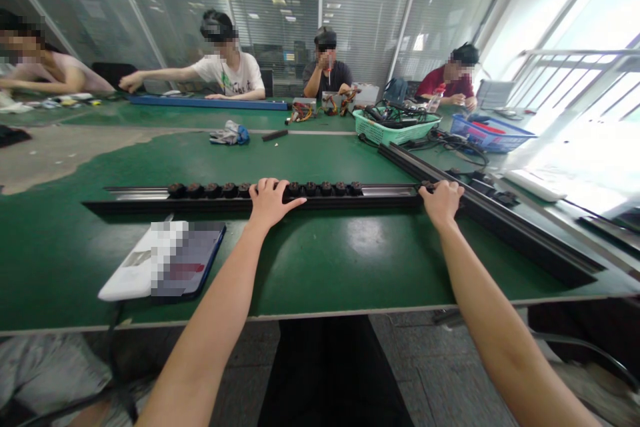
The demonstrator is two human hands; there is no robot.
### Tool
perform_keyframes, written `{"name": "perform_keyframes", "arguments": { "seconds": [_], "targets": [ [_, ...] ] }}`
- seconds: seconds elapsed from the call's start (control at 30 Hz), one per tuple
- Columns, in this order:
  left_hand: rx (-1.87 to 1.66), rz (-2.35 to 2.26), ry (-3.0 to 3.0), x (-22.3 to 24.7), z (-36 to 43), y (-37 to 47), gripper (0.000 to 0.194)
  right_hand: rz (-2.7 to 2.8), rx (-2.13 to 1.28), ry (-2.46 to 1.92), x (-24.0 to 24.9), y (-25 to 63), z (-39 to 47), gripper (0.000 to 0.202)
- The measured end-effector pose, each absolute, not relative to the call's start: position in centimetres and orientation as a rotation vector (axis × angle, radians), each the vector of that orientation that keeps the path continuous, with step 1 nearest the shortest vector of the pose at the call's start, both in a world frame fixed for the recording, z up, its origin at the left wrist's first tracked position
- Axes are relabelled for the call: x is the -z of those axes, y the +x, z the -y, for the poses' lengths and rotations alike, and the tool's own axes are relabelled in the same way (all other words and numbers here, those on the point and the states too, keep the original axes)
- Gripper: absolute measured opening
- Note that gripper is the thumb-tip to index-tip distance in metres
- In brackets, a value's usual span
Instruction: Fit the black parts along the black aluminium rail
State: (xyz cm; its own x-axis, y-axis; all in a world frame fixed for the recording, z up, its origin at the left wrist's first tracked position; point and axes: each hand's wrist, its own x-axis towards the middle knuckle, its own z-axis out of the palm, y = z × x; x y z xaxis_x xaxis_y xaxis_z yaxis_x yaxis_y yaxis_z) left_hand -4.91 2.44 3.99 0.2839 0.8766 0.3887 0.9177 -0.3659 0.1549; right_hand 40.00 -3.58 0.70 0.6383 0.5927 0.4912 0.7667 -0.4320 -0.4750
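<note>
A long black channel (220, 204) with a silvery inside lies across the table in front of me. Several small black socket-like modules (326, 188) stand in a row along its middle. My left hand (270, 201) rests on that row, fingers spread over the modules and thumb stretched to the right along the near wall. At the channel's right end my right hand (443, 203) is closed, fingers curled around a small dark module (427, 185) that is mostly hidden. Close by on the right, a second long black channel (510, 227) runs diagonally.
A white power bank-like block (145, 260) and a phone (193, 263) lie front left. Behind are a glove (230, 134), a green basket (395, 127) of cables and a blue basket (493, 135). More dark modules (493, 190) lie right. Several people sit across the table.
</note>
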Motion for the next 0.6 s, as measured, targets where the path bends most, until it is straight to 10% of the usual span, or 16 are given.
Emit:
{"name": "perform_keyframes", "arguments": {
  "seconds": [0.6],
  "targets": [
    [0.601,1.729,-2.43,-4.0,-2.4,-4.9,0.069,0.975,0.447,-2.247,0.1,43.6,4.5,0.035]
  ]
}}
